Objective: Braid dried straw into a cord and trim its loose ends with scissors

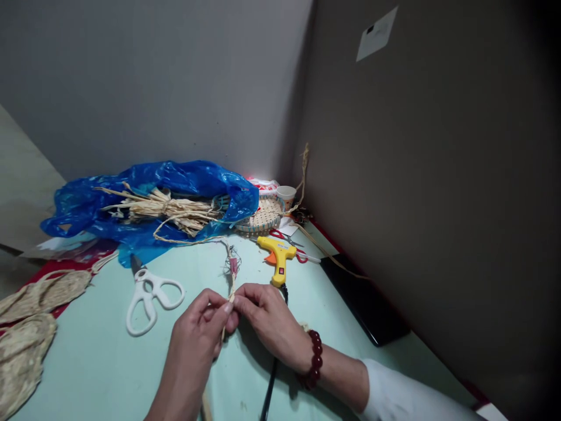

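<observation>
My left hand [202, 323] and my right hand [268, 320] meet at the front middle of the table, fingertips pinched together on a thin braided straw cord [233, 287]. From my fingers the cord runs away from me to a small reddish clip-like piece [234, 266] with dark wiry bits round it, then on towards the blue bag. A short loose end hangs below my fingertips. Just beyond my right hand lies a yellow glue gun [277, 256] with an orange trigger. White-handled scissors [149, 298] lie to the left of my left hand.
At the back, a blue plastic bag [188, 171] holds a bundle of dried straw [169, 209]. A round woven basket [263, 217], a paper cup [286, 194] and red-handled scissors [301, 256] stand or lie nearby. A black tablet-like slab [366, 301] lies right; woven straw pieces [26, 356] lie left.
</observation>
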Motion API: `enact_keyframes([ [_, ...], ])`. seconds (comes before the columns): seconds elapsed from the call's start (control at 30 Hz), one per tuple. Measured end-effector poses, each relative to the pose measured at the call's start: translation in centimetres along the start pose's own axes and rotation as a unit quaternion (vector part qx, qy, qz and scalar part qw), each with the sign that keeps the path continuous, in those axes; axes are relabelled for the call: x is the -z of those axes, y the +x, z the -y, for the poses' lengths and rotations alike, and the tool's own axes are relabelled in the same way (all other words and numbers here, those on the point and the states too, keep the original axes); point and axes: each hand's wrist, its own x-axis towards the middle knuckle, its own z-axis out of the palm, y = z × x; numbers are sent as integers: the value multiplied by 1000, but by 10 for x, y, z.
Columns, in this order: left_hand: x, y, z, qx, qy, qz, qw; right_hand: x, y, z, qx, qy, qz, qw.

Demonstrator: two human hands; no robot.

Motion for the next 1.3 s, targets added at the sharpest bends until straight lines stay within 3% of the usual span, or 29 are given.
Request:
enact_keyframes([
  [0.2,-2,-5,-3,68,-90,-7,994,-1,-3,-1,-6,15,2,1000],
  [0.43,-1,-5,-1,101,-104,-1,989,1,-6,-2,-14,-6,30,999],
  [0.77,5,-3,-3,55,-9,-11,998,12,0,1,-26,-87,81,993],
  [1.13,3,-6,-6,50,8,-6,999,10,9,3,-131,97,70,984],
  [1.3,5,-2,-7,54,18,20,998,11,9,8,-158,71,52,984],
])
